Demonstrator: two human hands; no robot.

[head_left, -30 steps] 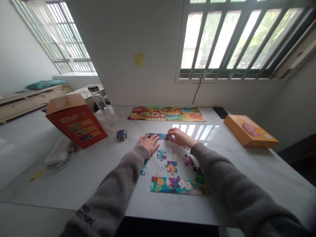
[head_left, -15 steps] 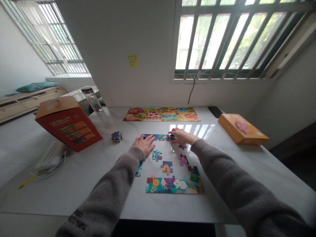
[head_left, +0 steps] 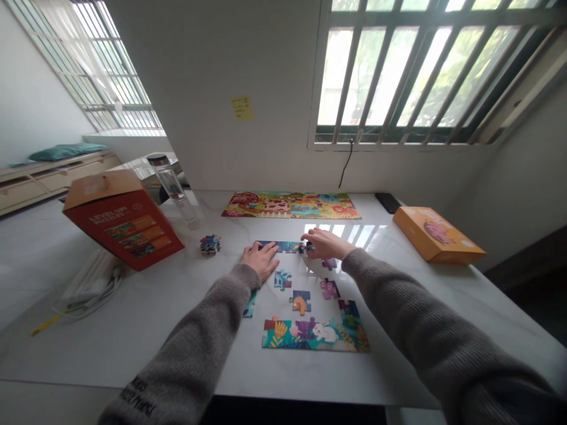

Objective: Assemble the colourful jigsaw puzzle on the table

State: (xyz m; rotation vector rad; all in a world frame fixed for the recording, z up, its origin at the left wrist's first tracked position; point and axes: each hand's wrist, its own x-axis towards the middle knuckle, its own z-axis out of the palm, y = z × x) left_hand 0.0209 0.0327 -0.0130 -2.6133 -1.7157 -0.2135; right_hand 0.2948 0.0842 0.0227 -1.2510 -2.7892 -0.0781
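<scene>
My left hand (head_left: 260, 260) lies with its fingers spread on the left end of a dark blue strip of joined puzzle pieces (head_left: 287, 247). At the strip's right end, my right hand (head_left: 325, 243) pinches a puzzle piece (head_left: 309, 248), mostly covered by the fingers. Below the hands lie loose pieces: a teal one (head_left: 282, 280), one with an orange shape (head_left: 300, 302) and a pink-purple one (head_left: 329, 288). Nearer to me is a joined bottom section with a white rabbit (head_left: 325, 333). Another piece (head_left: 249, 304) shows partly beside my left sleeve.
A stack of puzzle pieces (head_left: 210, 244) stands left of my hands. Behind lies a finished farm-animal puzzle (head_left: 290, 205). A red box (head_left: 128, 221), a glass bottle (head_left: 167, 177) and a white cable (head_left: 95, 295) are at left; an orange box (head_left: 436, 235) and a black phone (head_left: 387, 202) at right.
My right hand has shifted very slightly at the strip's right end, still pinching the piece. My left hand stays in place; the whole view has moved a little.
</scene>
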